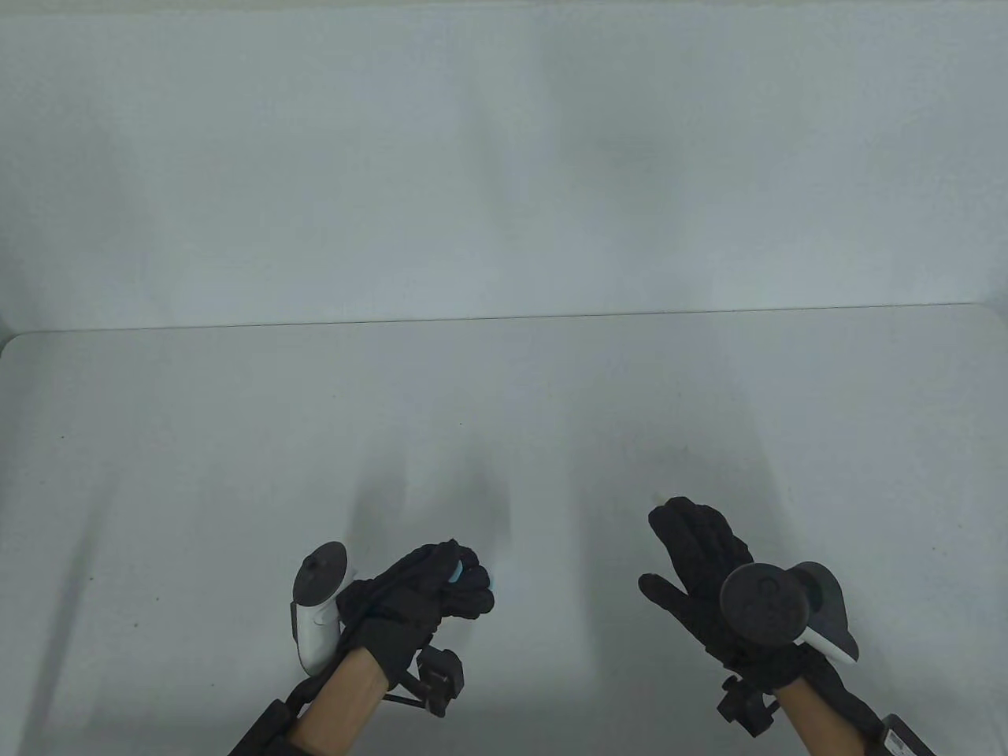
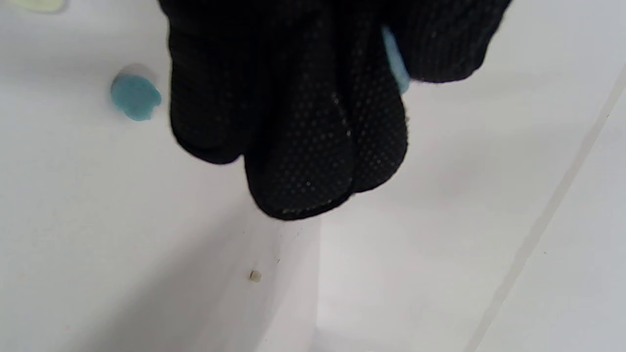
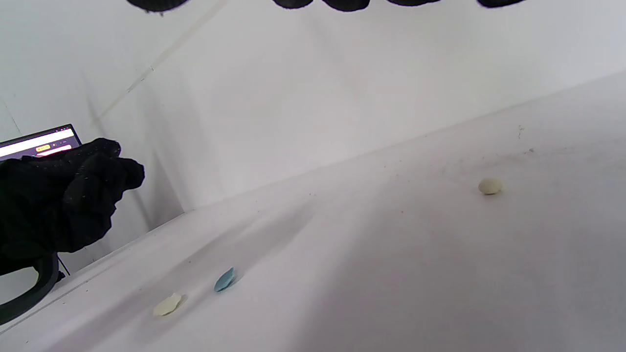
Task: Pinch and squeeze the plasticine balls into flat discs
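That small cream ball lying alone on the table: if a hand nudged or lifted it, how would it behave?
The cream ball looks rounded, so a nudge would probably roll it. It is likely soft: the blue disc and cream disc nearby are squashed flat. Being small, it should lift easily.

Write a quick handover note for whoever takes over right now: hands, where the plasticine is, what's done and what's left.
Left hand: fingers curled, squeezing a light blue plasticine piece above the table.
Right hand: open, holding nothing.
Done: a blue disc and a pale yellow disc lie flattened side by side on the table.
Left: finish flattening the blue piece in hand; a pale yellow ball sits apart, not yet flattened.
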Motion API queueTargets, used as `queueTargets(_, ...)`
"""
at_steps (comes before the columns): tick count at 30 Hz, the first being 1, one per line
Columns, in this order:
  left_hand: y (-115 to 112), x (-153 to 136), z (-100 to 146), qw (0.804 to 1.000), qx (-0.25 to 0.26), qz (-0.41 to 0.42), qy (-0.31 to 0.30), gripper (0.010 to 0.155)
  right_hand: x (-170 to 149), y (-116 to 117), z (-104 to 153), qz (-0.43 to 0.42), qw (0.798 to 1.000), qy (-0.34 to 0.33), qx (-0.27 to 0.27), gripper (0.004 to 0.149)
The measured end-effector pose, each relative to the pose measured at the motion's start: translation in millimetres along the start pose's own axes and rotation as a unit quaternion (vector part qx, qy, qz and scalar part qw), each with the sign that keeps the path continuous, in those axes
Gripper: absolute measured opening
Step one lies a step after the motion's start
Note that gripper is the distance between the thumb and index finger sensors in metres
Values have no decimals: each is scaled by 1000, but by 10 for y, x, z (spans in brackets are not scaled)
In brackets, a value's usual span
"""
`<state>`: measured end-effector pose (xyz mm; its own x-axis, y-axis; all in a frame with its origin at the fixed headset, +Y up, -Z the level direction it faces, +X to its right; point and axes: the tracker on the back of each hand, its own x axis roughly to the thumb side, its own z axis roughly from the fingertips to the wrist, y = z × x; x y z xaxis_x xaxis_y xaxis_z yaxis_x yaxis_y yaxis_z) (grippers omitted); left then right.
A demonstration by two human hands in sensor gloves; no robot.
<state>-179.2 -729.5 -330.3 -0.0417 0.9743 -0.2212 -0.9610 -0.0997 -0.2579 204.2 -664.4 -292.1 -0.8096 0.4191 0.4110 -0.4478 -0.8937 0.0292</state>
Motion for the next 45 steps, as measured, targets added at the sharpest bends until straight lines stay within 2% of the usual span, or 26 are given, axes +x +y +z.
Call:
queueTargets(2, -3, -26, 1, 1000, -1, 20, -5, 47, -1, 3, -1, 0, 1000, 0, 1, 75)
queueTargets(4, -25, -41, -17, 997, -52, 50, -9, 75, 1, 4, 1, 1, 1000, 0, 2, 75)
queueTargets(7, -52, -39, -15, 997, -59, 56, -17, 82, -2, 3, -1, 0, 1000, 0, 0, 75)
queueTargets(11, -62, -35, -26, 996, -71, 55, -16, 78, -1, 3, 2, 1, 1000, 2, 1, 75)
queueTargets(17, -61, 3, -27, 998, -55, 23, -18, 48, -4, 4, 1, 2, 1000, 3, 2, 75)
queueTargets(23, -73, 10, -33, 997, -65, 20, -30, 43, -6, 7, -1, 1, 1000, 3, 5, 75)
queueTargets(29, -52, 13, -23, 999, -44, 12, -27, 44, -8, 6, -3, 0, 1000, 4, 4, 75)
queueTargets(34, -44, 58, -24, 999, -34, -16, -31, 56, -9, 9, -5, 0, 1000, 3, 5, 75)
queueTargets(37, -35, 38, -26, 999, -18, -10, -25, 54, -10, 6, -7, -1, 1000, 2, 4, 75)
queueTargets(39, -23, -3, -38, 999, -36, 4, -14, 53, -8, 5, -3, 0, 1000, 2, 3, 75)
queueTargets(43, -58, -59, -47, 995, -77, 64, -6, 72, -9, 3, -4, -1, 1000, 1, 1, 75)
queueTargets(45, -75, -41, -49, 995, -80, 61, -4, 71, -9, 5, -2, -1, 1000, 1, 2, 75)
